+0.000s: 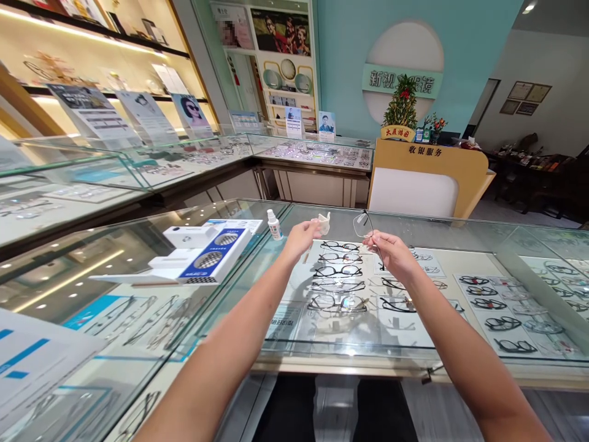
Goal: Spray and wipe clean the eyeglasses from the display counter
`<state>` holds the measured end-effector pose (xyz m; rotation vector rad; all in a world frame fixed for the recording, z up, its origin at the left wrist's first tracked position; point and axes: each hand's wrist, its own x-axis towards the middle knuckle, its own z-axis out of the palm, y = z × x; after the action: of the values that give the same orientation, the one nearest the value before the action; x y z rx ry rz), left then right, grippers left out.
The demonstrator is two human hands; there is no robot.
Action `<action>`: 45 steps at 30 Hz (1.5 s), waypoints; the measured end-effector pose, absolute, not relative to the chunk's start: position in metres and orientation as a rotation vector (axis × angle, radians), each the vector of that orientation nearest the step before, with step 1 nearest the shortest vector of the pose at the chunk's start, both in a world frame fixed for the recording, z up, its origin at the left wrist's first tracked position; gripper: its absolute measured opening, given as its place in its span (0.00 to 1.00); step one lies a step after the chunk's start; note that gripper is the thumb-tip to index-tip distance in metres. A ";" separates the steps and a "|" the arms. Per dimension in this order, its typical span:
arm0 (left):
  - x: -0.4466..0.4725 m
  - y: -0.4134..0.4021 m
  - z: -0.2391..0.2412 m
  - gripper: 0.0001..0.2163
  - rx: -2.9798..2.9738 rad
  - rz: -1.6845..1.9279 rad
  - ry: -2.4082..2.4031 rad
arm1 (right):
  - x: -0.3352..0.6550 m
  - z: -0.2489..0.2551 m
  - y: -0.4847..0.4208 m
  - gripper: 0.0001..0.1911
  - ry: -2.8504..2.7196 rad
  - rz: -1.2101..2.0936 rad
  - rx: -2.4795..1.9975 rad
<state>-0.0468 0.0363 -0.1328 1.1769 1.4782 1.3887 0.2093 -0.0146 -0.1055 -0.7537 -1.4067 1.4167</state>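
My left hand point(301, 236) is closed on a small pale cloth point(324, 222), held above the glass counter point(414, 230). My right hand point(385, 247) pinches a thin-framed pair of glasses point(363, 224) by the frame, one dark temple arm hanging down past my fingers. Both arms reach forward over the display case, with the two hands a short gap apart. A small white spray bottle point(275, 224) stands on the glass just left of my left hand.
Rows of spectacle frames point(338, 285) lie inside the case under the glass. Blue-and-white boxes point(209, 252) sit on the counter to the left. Further glass counters run along the left and back; a yellow cashier desk point(427, 175) with a small tree stands behind.
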 end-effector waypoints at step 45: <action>-0.014 -0.069 0.024 0.22 2.125 2.543 1.136 | 0.212 0.035 -0.080 0.20 -1.734 -0.285 -0.703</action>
<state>-0.0143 -0.0686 0.0243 2.1255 1.1360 2.5425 0.2117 -0.0804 0.0352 -0.7032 -1.7338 -0.2850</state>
